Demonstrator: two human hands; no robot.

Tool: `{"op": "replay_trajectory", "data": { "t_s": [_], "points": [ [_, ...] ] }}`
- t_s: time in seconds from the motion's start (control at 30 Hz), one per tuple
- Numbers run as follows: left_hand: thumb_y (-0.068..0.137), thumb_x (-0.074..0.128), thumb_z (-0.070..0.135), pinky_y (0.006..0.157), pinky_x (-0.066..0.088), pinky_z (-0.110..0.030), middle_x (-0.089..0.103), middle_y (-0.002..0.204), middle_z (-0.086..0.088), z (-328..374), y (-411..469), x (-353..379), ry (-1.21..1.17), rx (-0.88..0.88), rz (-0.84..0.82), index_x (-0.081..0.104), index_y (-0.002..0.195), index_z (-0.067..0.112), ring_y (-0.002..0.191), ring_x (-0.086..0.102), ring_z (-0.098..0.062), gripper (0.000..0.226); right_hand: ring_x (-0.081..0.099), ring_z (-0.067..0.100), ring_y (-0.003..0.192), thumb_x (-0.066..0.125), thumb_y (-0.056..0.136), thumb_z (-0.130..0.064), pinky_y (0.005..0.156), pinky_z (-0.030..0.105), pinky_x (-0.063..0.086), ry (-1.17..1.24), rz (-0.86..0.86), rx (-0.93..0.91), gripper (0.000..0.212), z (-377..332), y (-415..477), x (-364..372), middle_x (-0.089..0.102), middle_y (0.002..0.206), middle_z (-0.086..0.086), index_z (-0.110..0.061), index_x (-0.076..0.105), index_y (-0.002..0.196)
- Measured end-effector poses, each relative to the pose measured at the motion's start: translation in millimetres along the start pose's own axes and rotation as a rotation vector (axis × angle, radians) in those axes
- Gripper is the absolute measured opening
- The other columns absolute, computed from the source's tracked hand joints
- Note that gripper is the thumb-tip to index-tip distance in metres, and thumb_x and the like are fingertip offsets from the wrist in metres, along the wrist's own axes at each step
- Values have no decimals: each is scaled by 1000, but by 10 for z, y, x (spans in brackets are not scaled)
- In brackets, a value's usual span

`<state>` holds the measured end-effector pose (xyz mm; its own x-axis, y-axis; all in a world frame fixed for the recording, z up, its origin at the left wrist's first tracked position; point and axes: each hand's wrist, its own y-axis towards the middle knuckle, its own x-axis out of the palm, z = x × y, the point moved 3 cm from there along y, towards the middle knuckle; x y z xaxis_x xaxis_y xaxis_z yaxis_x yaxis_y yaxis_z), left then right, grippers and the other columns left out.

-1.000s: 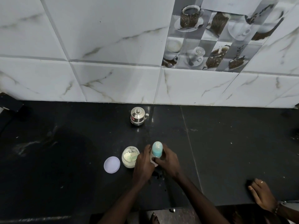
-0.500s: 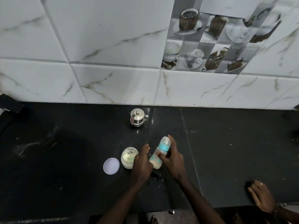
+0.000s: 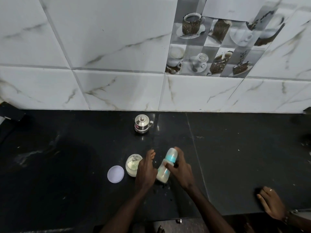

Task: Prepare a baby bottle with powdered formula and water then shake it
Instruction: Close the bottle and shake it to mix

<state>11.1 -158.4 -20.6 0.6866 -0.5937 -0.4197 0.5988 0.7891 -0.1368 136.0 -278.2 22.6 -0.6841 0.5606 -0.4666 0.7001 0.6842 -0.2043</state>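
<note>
Curled round the neck of the bottle [image 3: 165, 167], the right hand [image 3: 180, 170] has its thumb across the near side just below the teal ring and its fingers wrapped over the far side by the clear cap. The bottle is tilted, cap pointing away and to the right, with pale cream contents in its lower end just above the black counter [image 3: 235, 157]. The left hand [image 3: 145, 170] lies against the bottle's lower body, its fingers stretched forward. At the counter's near right edge a second person's hand [image 3: 271, 204] rests flat. Left of the left hand stands an open jar [image 3: 133, 165] of pale powder, with its round lid [image 3: 115, 174] lying flat beside it. Farther back a lidded steel pot [image 3: 142, 124] stands near the marbled tile wall [image 3: 117, 47].
</note>
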Motion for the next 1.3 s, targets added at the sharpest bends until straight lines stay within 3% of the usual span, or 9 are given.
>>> {"op": "replay_trajectory", "data": {
  "t_s": [0.17, 0.3, 0.43, 0.57, 0.73, 0.87, 1.03, 1.17, 1.3],
  "points": [
    [63, 49, -21, 113, 46, -37, 59, 143, -5, 22, -8, -7, 5, -4, 25, 47, 147, 11, 133, 56, -14, 89, 69, -1, 84, 74, 86, -48, 70, 17, 54, 66, 147, 63, 62, 63, -62, -39, 71, 100, -13, -54, 34, 134],
    [65, 47, -21, 112, 46, -37, 60, 142, -4, 38, -15, 7, 25, 2, 23, 47, 147, 11, 133, 56, -16, 88, 71, 6, 88, 77, 83, -46, 72, 30, 62, 47, -4, 78, 64, 65, -83, 15, 71, 105, -7, -55, 36, 132],
    [66, 49, -21, 114, 44, -31, 58, 144, -3, 94, -38, -21, 38, 11, 16, 46, 148, 10, 134, 54, -14, 87, 71, 10, 90, 74, 86, -48, 78, 33, 61, 151, 230, 87, 65, 14, -67, -90, 70, 107, -7, -48, 34, 138],
    [75, 52, -18, 110, 45, -29, 59, 143, -3, 99, -38, -14, -4, -21, 18, 48, 146, 12, 133, 55, -14, 78, 72, 8, 89, 79, 83, -42, 69, 31, 63, 124, 17, 108, 66, -18, -90, 31, 69, 110, -3, -50, 39, 135],
    [65, 48, -21, 113, 46, -37, 59, 143, -6, 17, -44, 1, 19, 23, 27, 48, 146, 10, 133, 55, -14, 87, 71, 11, 94, 76, 85, -47, 81, 34, 60, 176, 244, 70, 67, -18, -82, -65, 70, 109, -8, -49, 34, 138],
    [67, 45, -22, 113, 46, -40, 61, 140, -4, 18, -34, 1, -4, 10, 39, 51, 144, 11, 132, 56, -15, 84, 70, 2, 97, 79, 83, -41, 85, 25, 58, 51, 4, 10, 74, -94, -84, -14, 71, 110, -13, -56, 34, 140],
    [63, 46, -22, 113, 46, -38, 61, 141, -5, 27, -22, -22, 29, 41, 42, 50, 144, 10, 132, 56, -15, 87, 72, -1, 88, 79, 85, -29, 75, 17, 57, 132, 196, -61, 77, -213, -57, -125, 71, 104, -15, -50, 35, 144],
    [70, 50, -21, 112, 47, -39, 61, 139, -2, -8, -20, -12, 13, 26, 37, 50, 143, 13, 130, 57, -12, 81, 69, -5, 92, 81, 83, -32, 79, 10, 51, 8, 67, -152, 80, -328, -67, -96, 70, 108, -19, -52, 34, 145],
    [63, 45, -23, 112, 46, -41, 61, 139, -7, 0, -32, -7, 13, 57, 38, 50, 143, 8, 131, 57, -16, 86, 70, -1, 93, 81, 83, -34, 83, 22, 56, 69, 208, -141, 82, -313, -61, -154, 70, 110, -17, -54, 32, 146]
  ]
}}
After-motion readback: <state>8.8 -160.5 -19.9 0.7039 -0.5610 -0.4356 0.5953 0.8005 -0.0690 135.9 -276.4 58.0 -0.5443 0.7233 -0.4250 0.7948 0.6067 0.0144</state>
